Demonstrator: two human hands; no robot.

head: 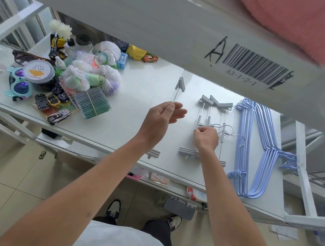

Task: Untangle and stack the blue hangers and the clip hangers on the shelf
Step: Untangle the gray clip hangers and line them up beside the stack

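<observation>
The left hand point(163, 115) pinches the metal rod of one clip hanger point(178, 89) between thumb and forefinger, the other fingers stretched loosely forward. That hanger stands lifted, its grey clip toward twelve o'clock and a second clip showing behind the left forearm near the shelf's front edge. The right hand point(205, 139) is curled down on the clip hanger stack point(211, 117) at about three o'clock from the left hand, its fingers closed around the rods where the silver hooks cross; exactly which rod it grips I cannot tell.

The blue hangers point(259, 151) lie nested together further toward three o'clock on the white shelf point(141, 89), looking already stacked. At nine o'clock sits a heap of toy cars, sunglasses and yarn balls point(101, 75).

The risks — as I judge them — are these. The hooks on the stack overlap, so laying the lifted hanger down carelessly could snag its hook among them and tangle things again. The near clips sit close to the front edge; a tug from the right hand could drag one off. A thin pinch on a smooth rod may also slip, letting the hanger swing and drop.
</observation>
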